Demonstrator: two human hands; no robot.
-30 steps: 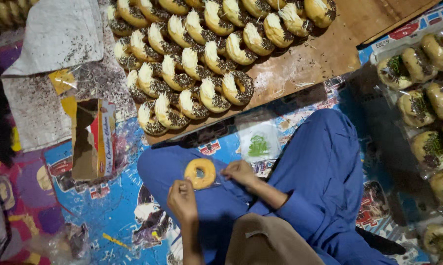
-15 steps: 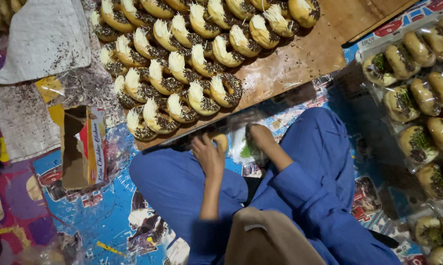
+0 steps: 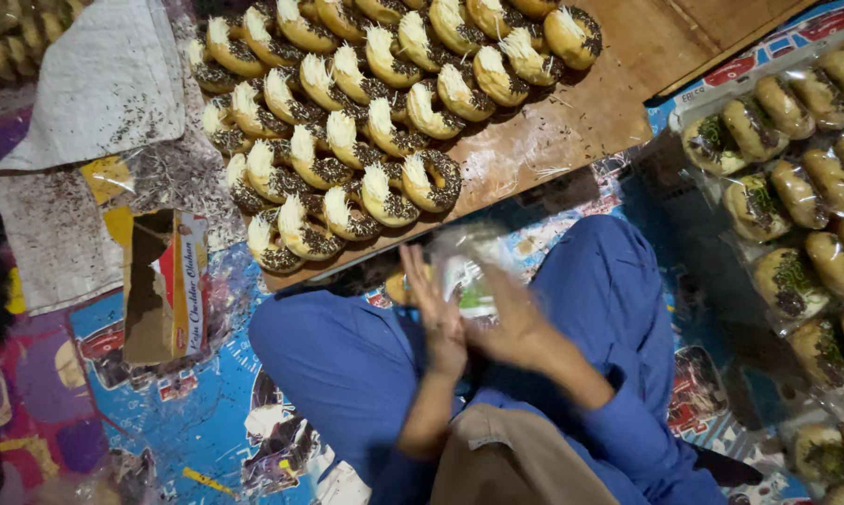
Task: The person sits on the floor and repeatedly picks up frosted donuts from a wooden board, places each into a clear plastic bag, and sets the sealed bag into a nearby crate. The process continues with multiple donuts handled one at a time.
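A person in blue clothing sits cross-legged on the floor, hands raised together over the lap. The left hand [image 3: 438,313] stands edge-up with its fingers [image 3: 420,276] stretched flat and nearly straight; the right hand [image 3: 513,323] is blurred, so how far its fingers curl cannot be told. Between and just above them is a thin clear plastic bag [image 3: 464,271] with a green patch, crinkled and glossy, apparently pinched between the two hands. A ring doughnut [image 3: 398,288] shows only as a golden sliver behind the left hand; whether it sits inside the bag is unclear.

Just beyond the knees lies a wooden board [image 3: 618,103], dusted with crumbs, its near edge tilted toward the lap, within easy reach. On it, doughnuts [image 3: 366,131] lean overlapped in rows, topped with dark sprinkles and pale shreds. At the right edge of the floor mat [image 3: 197,421], bagged doughnuts [image 3: 796,196] lie in shiny wrappers. A torn cardboard box [image 3: 165,281] rests left of the board.
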